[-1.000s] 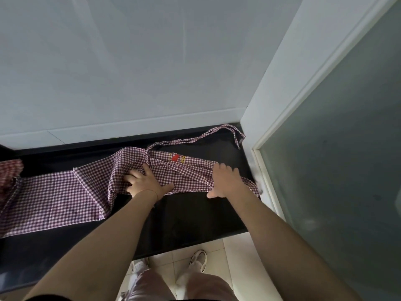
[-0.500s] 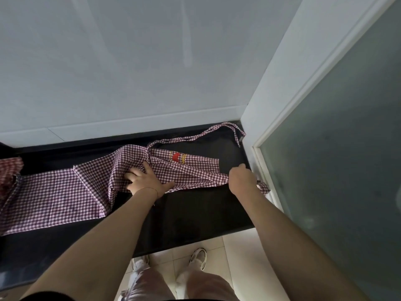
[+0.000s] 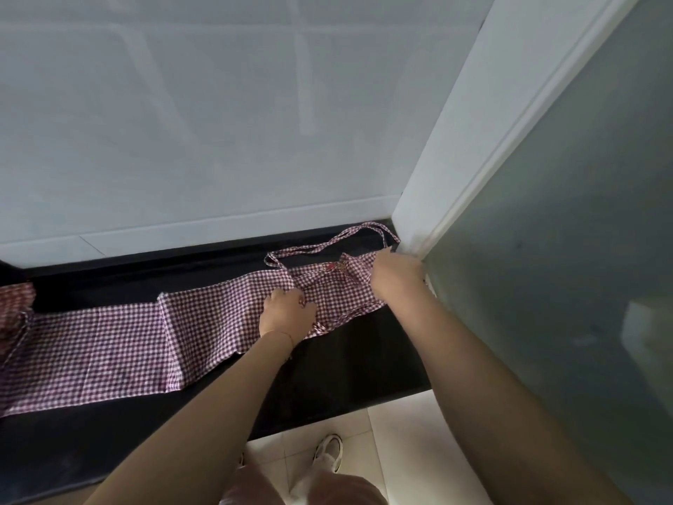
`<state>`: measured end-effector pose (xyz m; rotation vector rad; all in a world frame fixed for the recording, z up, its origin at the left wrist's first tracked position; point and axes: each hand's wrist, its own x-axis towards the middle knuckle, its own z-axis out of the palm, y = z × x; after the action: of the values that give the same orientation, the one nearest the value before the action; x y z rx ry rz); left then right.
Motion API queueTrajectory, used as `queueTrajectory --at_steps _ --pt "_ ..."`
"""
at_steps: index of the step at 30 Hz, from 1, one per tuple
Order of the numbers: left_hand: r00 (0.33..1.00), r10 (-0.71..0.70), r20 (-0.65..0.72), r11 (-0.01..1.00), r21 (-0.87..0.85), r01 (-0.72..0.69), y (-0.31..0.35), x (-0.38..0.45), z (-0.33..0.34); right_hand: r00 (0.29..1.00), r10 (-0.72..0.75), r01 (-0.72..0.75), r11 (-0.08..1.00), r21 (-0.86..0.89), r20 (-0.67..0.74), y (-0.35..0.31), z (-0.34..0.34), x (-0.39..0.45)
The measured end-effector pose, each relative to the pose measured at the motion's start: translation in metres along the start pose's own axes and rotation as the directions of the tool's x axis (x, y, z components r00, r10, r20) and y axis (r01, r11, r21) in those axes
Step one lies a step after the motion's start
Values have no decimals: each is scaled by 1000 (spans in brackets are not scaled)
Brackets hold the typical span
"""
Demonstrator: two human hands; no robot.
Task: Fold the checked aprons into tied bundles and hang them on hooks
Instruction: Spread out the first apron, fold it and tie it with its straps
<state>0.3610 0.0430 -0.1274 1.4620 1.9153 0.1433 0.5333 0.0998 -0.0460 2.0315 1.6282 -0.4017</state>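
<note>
Black worktop (image 3: 346, 362): carrying checked apron (image 3: 109, 344) lengthwise.
Left hand (image 3: 287, 315): fingers curling, gripping cloth mid-worktop.
Right hand (image 3: 395, 277): gripping bib at right end.

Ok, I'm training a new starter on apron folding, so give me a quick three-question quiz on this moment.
1. True or false: the checked apron lies spread along the dark counter.
2. Which hand holds the bib end by the white door frame? A) left hand B) right hand C) neither
3. Fill in: the neck strap loops on the counter, on the ____ side of the apron.

Key:
1. True.
2. B; its fingers curl over the cloth, while the left hand grips the apron's middle.
3. Far, toward the wall.
</note>
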Motion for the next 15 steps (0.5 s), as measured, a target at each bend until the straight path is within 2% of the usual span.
queueTrajectory --at_steps 2,4,6,10,12,15 --pt "994 -87 63 951 -291 102 11 3 -7 999 -33 30 992 121 27 -9 13 2" --pt "941 -145 305 782 -547 298 24 1 -14 997 -50 24 935 354 65 -15 25 6" --pt "863 -65 501 649 -636 418 32 -4 -14 993 -64 -6 814 580 100 -21 33 9" --pt "782 58 621 482 -703 522 37 -1 6 986 -46 -113 518 848 159 -21 39 8" --pt "776 57 628 476 -700 532 42 4 16 966 -76 -213 305 928 247 -15 35 6" --pt "821 48 569 572 -689 445 50 11 26 936 -114 -327 61 943 332 -1 27 6"
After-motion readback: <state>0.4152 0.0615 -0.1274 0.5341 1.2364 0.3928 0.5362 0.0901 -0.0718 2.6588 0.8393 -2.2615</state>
